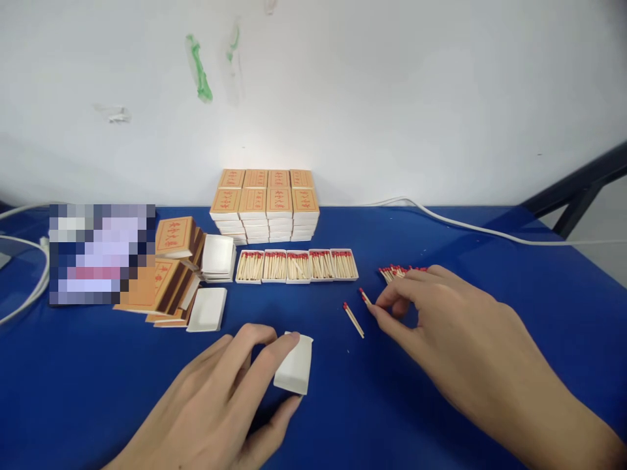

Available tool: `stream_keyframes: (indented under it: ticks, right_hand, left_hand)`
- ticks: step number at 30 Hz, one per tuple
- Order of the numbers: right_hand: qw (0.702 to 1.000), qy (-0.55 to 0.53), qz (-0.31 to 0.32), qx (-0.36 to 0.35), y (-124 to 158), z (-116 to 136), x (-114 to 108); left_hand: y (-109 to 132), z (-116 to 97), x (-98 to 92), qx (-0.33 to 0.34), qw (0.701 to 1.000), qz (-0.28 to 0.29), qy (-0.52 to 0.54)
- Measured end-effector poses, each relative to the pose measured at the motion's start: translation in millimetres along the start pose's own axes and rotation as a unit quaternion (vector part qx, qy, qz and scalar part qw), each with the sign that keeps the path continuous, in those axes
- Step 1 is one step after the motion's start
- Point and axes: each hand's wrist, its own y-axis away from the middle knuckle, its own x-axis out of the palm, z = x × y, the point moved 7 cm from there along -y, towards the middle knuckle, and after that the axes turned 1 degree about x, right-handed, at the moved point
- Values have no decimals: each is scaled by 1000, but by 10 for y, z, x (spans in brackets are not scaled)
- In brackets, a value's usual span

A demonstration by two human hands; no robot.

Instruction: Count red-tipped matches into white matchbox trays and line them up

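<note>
My left hand (235, 385) grips an empty white matchbox tray (295, 365) between thumb and fingers, low on the blue table (441, 405). My right hand (431, 313) reaches leftward, its fingertips pinching a red-tipped match (365, 297). Another loose match (353, 320) lies just left of those fingertips. A small pile of matches (394, 272) sits behind my right hand's fingers.
A row of several filled trays (296, 265) lies mid-table, with stacked orange matchboxes (267, 205) behind against the white wall. Orange sleeves (171, 274) and empty white trays (208, 308) are heaped at left. A white cable (465, 225) runs along the back; a dark frame (578, 189) stands at the right.
</note>
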Motion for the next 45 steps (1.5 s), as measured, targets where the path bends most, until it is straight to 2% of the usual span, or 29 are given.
stream_keyframes:
  ticks: [5,19,28,34,45]
  right_hand:
    - [998,-38,39,21,43,67,37]
    - [998,-66,22,-1,63,156,62]
    - [999,-46,5,-3,33,140,-39]
    - [998,-26,50,-5,23,89,4]
    - [997,-59,57,-10,32,122,75]
  left_hand:
    - [21,12,12,-6,1000,0,10]
    - [34,11,30,0,1000,8,14]
    - [11,-6,29,0,1000,16,11]
    - [31,9,27,-11,1000,6,15]
    - [4,12,18,-19,1000,8,17]
